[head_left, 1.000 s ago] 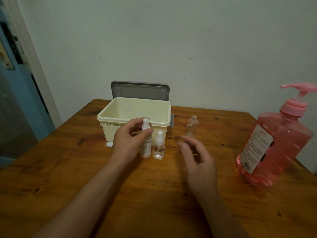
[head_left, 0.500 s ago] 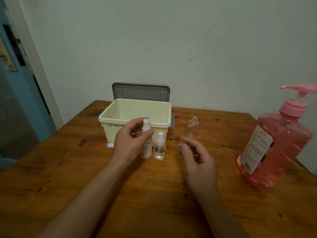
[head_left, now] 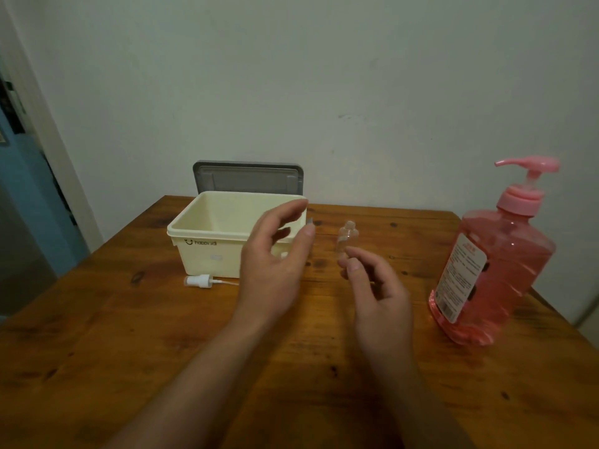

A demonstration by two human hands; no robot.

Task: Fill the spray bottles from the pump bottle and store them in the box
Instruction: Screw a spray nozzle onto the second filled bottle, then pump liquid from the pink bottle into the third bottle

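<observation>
A cream plastic box [head_left: 207, 251] stands open at the back of the wooden table. My left hand [head_left: 275, 257] hovers in front of its right end with fingers spread and loosely bent, gripping nothing that I can see. It hides the two capped spray bottles; only a white speck of a cap [head_left: 284, 254] shows under the thumb. My right hand [head_left: 379, 293] hangs over the table with relaxed fingers and holds nothing. An uncapped clear small bottle [head_left: 348, 236] stands just beyond its fingertips. The big pink pump bottle [head_left: 492, 264] is at the right.
A loose white spray head [head_left: 199, 281] with its tube lies on the table [head_left: 129, 351] in front of the box. The grey box lid [head_left: 248, 178] leans against the wall behind the box. A doorway is at the left.
My left hand has let go of the tall spray bottle and lifted up and to the right, covering both capped bottles. My right hand has barely moved.
</observation>
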